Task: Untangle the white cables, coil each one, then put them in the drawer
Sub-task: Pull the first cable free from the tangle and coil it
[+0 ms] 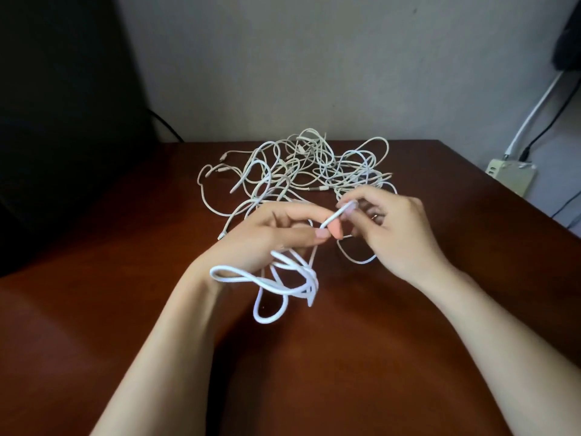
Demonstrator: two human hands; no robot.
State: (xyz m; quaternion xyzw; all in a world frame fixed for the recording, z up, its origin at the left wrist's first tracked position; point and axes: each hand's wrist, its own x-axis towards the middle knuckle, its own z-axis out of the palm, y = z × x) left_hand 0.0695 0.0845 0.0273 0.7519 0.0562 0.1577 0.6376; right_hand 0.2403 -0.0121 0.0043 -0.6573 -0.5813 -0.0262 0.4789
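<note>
A tangle of several thin white cables (301, 166) lies on the brown table (361, 357), near its far edge. My left hand (267, 239) pinches one white cable (273, 286) between thumb and fingertips; loose loops of it hang below the palm, just above the tabletop. My right hand (390, 229) pinches the same cable's end a short way to the right, in front of the tangle. Both hands are raised over the middle of the table. No drawer shows in the head view.
A grey wall stands behind the table. A dark object (63, 105) fills the left side. To the right, past the table's edge, a white power strip (511, 174) sits with white and black cords running up the wall.
</note>
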